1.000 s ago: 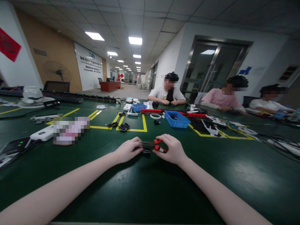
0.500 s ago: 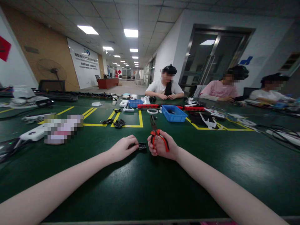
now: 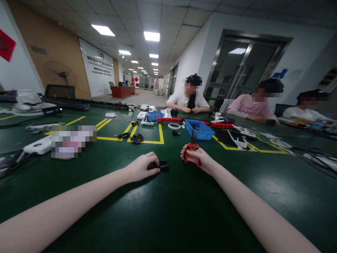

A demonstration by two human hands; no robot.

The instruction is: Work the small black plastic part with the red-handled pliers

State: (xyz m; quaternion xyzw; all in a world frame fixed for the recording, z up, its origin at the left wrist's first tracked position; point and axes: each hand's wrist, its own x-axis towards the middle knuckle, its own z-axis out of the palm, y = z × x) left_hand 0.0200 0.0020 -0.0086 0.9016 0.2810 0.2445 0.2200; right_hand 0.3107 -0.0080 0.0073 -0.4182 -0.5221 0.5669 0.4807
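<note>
My left hand is closed around one end of a small black plastic part, low over the green tabletop. The other end of the part sticks out to the right of my fingers. Its exact kind does not show. In my right hand is a pair of pliers with red and black handles, its dark jaws pointing up and away from me. My fingers are wrapped around the handles. A gap of bare table separates the pliers from the black part.
Beyond the pliers stands a blue bin with dark pieces inside. Several black parts lie by yellow tape lines. A white tape ring and a white power bank-like box rest on the table. Co-workers sit across.
My right hand has moved right with the pliers, away from the black part, and the pliers sit lower in its grip. The left hand keeps hold of the part; the view has shifted slightly.
</note>
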